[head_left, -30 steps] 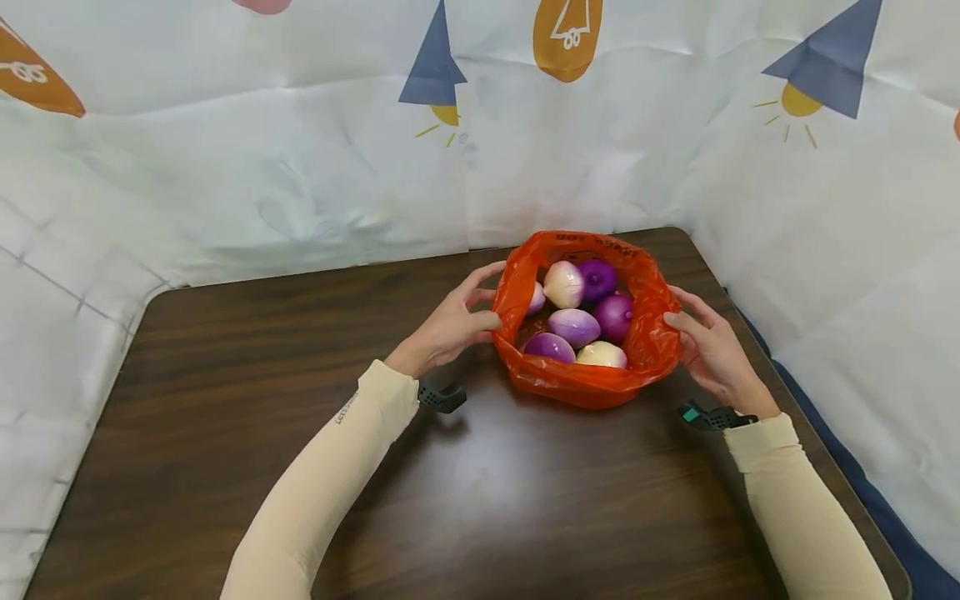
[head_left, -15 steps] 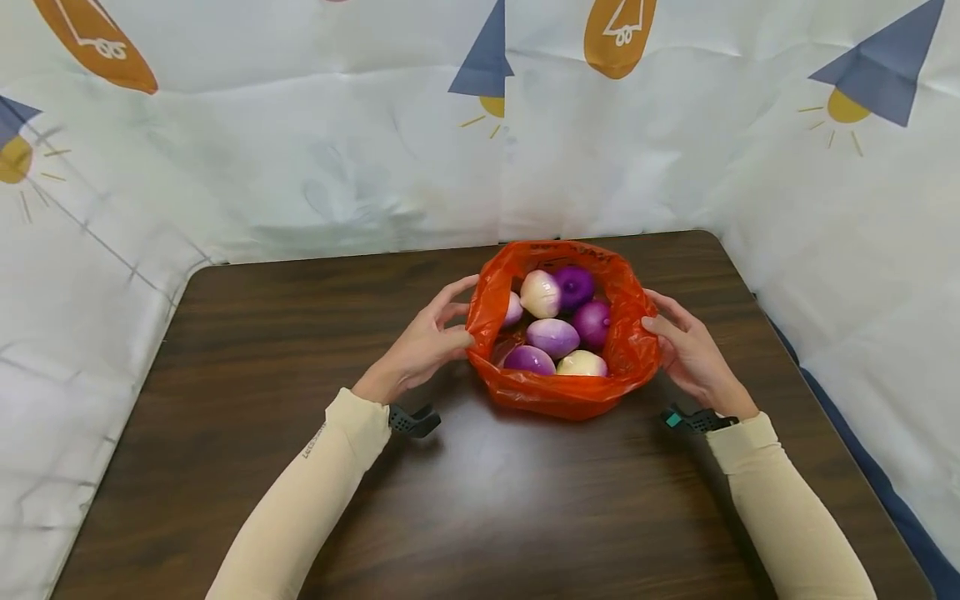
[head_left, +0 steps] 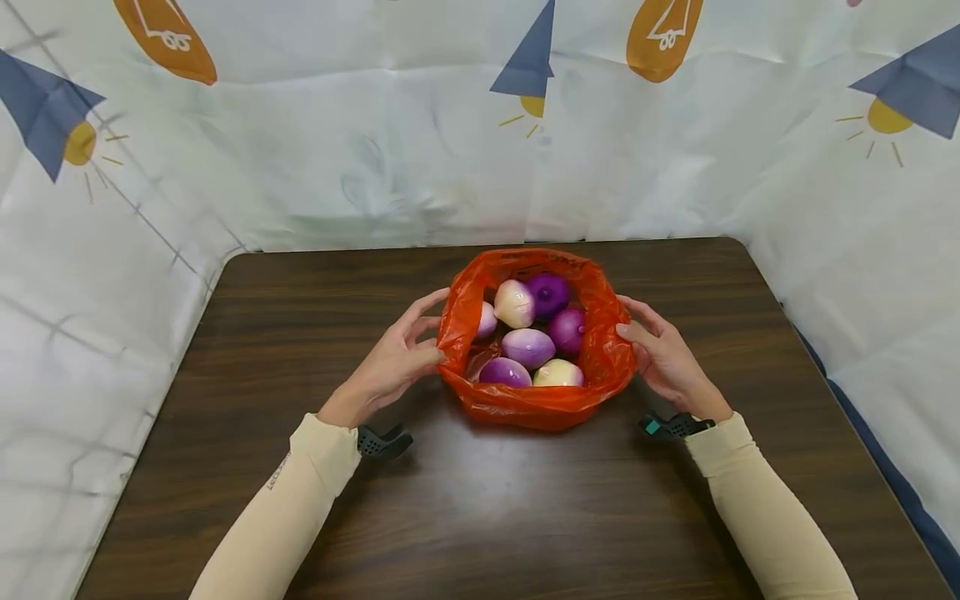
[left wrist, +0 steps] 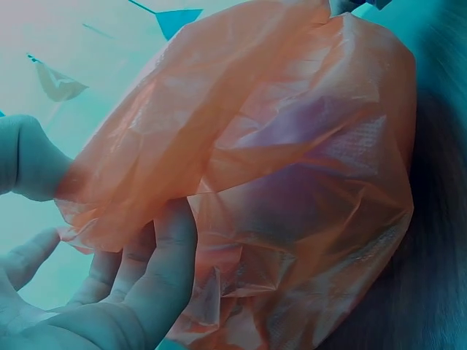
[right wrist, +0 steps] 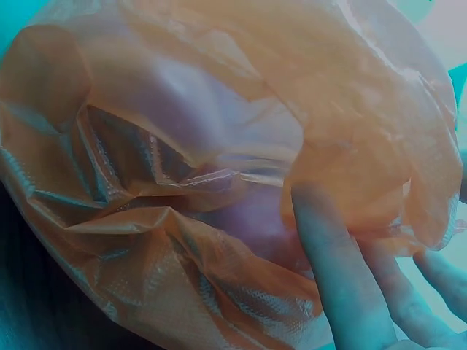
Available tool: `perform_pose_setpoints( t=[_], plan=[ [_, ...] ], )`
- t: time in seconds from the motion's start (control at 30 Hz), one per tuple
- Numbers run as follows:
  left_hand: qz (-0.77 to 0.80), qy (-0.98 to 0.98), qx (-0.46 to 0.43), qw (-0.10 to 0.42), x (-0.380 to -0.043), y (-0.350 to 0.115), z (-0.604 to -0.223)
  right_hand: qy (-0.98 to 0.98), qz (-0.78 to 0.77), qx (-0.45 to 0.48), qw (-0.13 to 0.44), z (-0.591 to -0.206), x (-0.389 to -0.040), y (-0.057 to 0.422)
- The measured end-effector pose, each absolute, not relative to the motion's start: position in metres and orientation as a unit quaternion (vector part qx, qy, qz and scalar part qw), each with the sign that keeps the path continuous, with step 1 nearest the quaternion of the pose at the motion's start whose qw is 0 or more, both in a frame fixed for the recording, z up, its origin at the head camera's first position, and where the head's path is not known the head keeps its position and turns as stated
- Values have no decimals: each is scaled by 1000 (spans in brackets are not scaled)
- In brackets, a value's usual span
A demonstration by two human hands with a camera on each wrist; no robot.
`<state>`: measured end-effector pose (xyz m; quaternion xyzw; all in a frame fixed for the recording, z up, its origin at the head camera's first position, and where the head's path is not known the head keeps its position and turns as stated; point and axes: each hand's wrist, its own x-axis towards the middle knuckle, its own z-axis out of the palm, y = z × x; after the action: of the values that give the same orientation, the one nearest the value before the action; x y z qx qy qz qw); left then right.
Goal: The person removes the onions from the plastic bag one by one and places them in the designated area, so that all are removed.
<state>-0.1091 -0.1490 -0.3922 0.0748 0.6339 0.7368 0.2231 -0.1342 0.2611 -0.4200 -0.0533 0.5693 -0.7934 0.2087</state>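
Note:
A red plastic bag [head_left: 540, 408] stands on the dark wooden table with its mouth wide and its rim folded outward. Inside it lie several peeled onions [head_left: 528, 347], some purple, some mostly white. On the left side, my left hand [head_left: 390, 367] grips the folded rim, thumb at the mouth and fingers tucked under the fold, as the left wrist view shows. My right hand [head_left: 667, 362] holds the opposite rim, its thumb at the edge; in the right wrist view its fingers [right wrist: 336, 270] lie against the outer plastic. Purple shows faintly through the bag's wall.
The brown wood-grain table [head_left: 480, 517] extends around the bag, its back edge close behind. White cloth sheets [head_left: 337, 158] with printed lamp shapes hang behind and at both sides. Dark bands [head_left: 386, 442] sit on both wrists.
Both hands have shifted the bag leftward along the table, toward its middle, keeping their hold on the rim. The onions stay in the bag. The head view has turned left.

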Motion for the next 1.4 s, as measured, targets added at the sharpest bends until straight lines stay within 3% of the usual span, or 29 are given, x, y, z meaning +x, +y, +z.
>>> perform_pose_setpoints(
  t=[0.93, 1.2, 1.4],
  plan=[
    [721, 663, 71, 187, -47, -217, -391, 557, -786, -94, 253, -434, -121, 201],
    [696, 695, 77, 165, -41, -221, -390, 609, -749, -104, 238, -433, -124, 197],
    [659, 734, 48, 158, -45, -218, -382, 651, -728, -109, 184, -424, -126, 207]
  ],
)
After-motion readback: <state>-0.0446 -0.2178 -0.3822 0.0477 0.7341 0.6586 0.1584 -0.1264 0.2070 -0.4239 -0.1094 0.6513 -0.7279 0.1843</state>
